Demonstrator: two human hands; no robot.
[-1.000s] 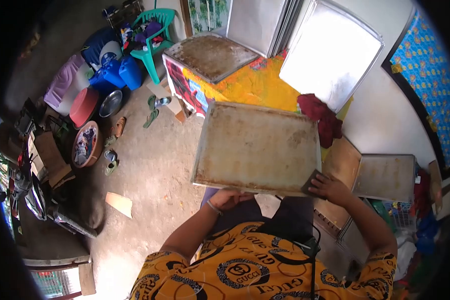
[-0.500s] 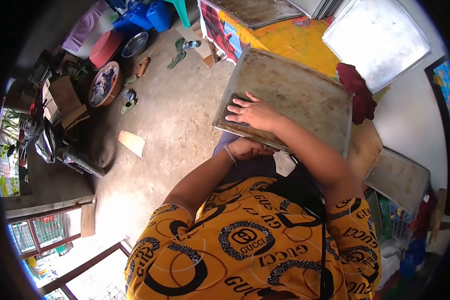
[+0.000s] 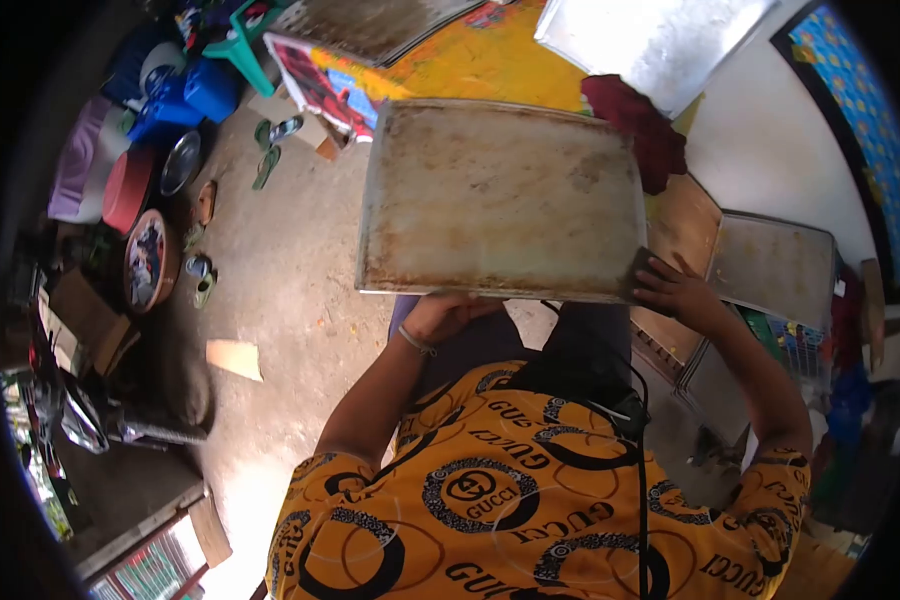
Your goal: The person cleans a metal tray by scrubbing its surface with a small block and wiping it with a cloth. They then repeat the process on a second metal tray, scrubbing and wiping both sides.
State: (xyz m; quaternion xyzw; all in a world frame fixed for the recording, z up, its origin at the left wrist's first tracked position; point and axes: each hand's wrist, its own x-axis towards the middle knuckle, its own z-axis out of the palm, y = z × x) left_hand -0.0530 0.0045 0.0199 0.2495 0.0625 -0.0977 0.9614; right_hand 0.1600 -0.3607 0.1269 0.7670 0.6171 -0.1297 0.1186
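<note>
A large baking tray, its flat metal face stained brown along the edges, lies tilted above my lap. My left hand is closed around its near edge; the fingers are partly hidden below the rim. At the tray's near right corner, my right hand presses a dark flat pad against the edge, fingers over it. A dark red cloth lies by the tray's far right corner.
Beyond the tray stands a table with a yellow cover, bearing another stained tray. A shiny tray leans at the wall; another tray rests at right. Slippers, basins and blue containers are on the floor at left.
My right hand has slid the dark pad from the tray's left side to its near right corner. The tray has turned more level in view; my left hand still grips its near edge.
</note>
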